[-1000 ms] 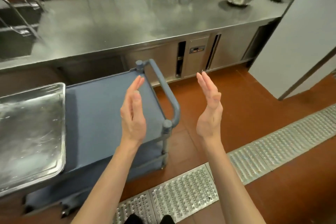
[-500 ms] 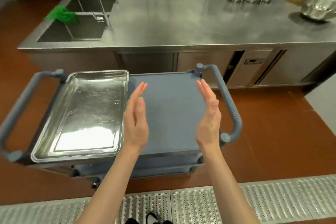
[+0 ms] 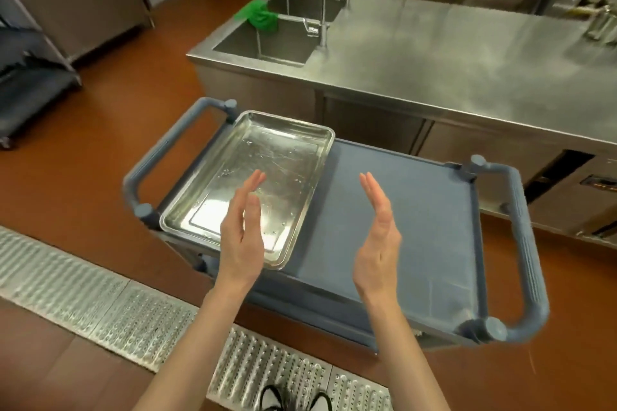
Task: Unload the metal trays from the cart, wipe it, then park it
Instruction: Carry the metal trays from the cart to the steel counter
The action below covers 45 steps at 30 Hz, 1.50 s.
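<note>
Hovering over cart (image 3: 394, 210) | left hand (image 3: 242, 237), right hand (image 3: 377, 237) flat, apart, holding nothing | risk: wet tray (image 3: 253, 177) slips if you grab one edge only.

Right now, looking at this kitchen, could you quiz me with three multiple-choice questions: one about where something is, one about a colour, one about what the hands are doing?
1. Where does the metal tray lie?
A. on the cart's top shelf
B. in the sink
C. on the floor

2. What colour is the cloth at the sink?
A. red
B. green
C. white

3. How are the left hand and right hand?
A. gripping the tray
B. on the handles
C. open, holding nothing

Key: A, it sits on the blue cart; B, plainly green; C, fingers straight, palms facing, empty.
</note>
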Each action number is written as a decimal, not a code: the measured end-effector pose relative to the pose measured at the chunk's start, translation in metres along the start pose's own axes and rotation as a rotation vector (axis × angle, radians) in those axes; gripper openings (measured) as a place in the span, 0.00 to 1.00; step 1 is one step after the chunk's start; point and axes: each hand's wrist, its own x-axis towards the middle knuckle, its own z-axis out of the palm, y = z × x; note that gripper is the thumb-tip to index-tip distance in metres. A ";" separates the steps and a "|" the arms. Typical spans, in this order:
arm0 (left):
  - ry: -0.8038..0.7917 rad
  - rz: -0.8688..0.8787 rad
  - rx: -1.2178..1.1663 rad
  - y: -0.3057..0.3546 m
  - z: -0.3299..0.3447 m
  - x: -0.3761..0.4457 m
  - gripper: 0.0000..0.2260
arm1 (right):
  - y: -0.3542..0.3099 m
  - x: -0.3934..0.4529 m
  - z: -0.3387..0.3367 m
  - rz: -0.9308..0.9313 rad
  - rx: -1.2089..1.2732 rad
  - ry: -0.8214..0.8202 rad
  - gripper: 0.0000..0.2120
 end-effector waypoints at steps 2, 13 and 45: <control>0.013 -0.038 0.009 -0.007 -0.014 0.002 0.23 | 0.002 0.000 0.012 0.004 0.017 -0.038 0.26; 0.026 -0.063 0.022 -0.054 -0.064 0.053 0.22 | 0.012 0.021 0.077 0.060 0.015 -0.014 0.26; -0.199 -0.422 0.712 -0.256 -0.168 0.196 0.13 | 0.143 0.020 0.212 0.561 -0.801 0.273 0.17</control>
